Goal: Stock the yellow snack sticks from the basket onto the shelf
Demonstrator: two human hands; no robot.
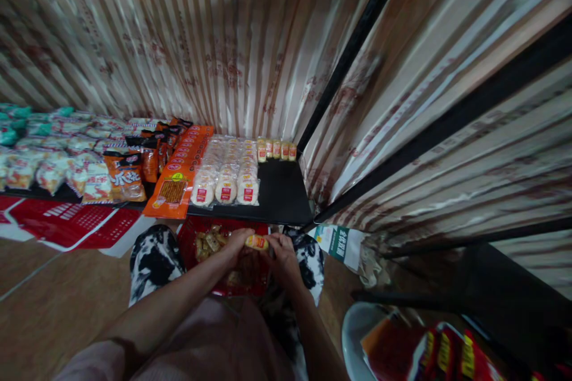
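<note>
Yellow and glossy, the small wrapped snack (257,242) sits between your 2 hands, just above the red bag (232,277) on your lap. Your left hand (235,244) pinches one end, fingers closed on it, and your right hand (282,256) is curled around the other end. It looks light and soft, with a slick film wrapper (likely to slip if squeezed), so hold it by the crimped ends, not the middle. Beyond the snack lies the black shelf (281,193), with 3 rows of round white cakes (226,175) and an orange packet (176,181) to their left. 4 small yellow packs (276,149) stand at the shelf's back edge.
</note>
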